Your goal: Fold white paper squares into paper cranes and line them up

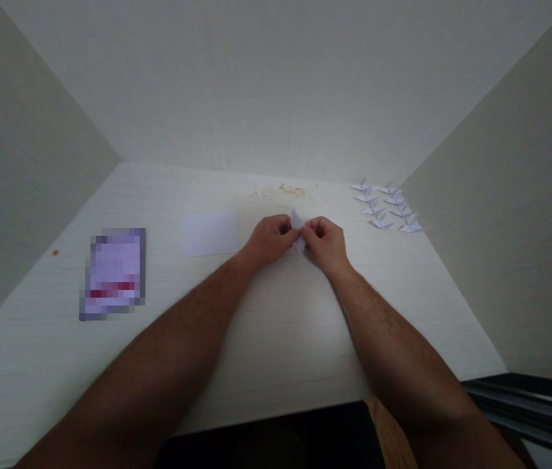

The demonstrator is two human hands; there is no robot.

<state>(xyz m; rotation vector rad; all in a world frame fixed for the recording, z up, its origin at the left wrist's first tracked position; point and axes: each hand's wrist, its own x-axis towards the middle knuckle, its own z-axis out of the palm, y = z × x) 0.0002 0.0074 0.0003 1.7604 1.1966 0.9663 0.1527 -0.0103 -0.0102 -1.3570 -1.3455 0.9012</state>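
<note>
Between my hands is a small folded piece of white paper [296, 220], its pointed tip standing up above my fingers. My left hand [272, 237] pinches it from the left side. From the right, my right hand [323, 242] grips the same paper with thumb and fingertips. The lower part of the paper is partly hidden by my fingers. Left of my left hand lies a flat white paper sheet [210, 232]. Several folded paper cranes [386, 207] stand in two columns at the back right of the table.
The white table [286, 339] meets walls at the back and both sides. A blurred purple rectangular item [114, 270] lies on the left, with a small red-orange bit [55, 252] beyond it. Brownish marks [291, 190] show near the back wall.
</note>
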